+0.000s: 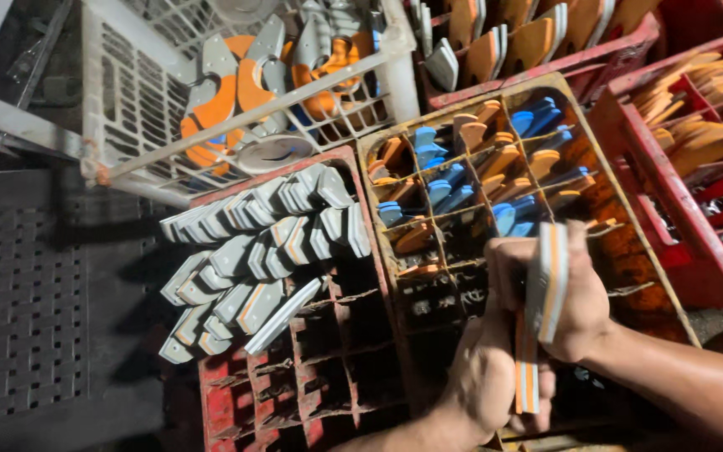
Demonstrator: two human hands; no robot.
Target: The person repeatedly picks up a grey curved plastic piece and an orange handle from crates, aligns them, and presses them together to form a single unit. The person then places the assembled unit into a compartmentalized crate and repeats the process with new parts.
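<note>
Head view: dim floor, dark perforated mat (23,310) at left. White lattice crate (140,100) holds orange-grey soles. Red divided crate (294,393) carries grey soles (261,251); yellow divided crate (629,243) holds blue and orange pieces. Left hand (483,377) and right hand (566,293) both clamp layered grey-orange sole stack (537,310) over yellow crate.

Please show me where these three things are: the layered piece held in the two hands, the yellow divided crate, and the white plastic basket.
Layered piece (547,280), head view: on its grey-and-orange striped edge.
Yellow divided crate (462,90), head view: on its top rim.
White plastic basket (131,100), head view: on its slotted side wall.
</note>
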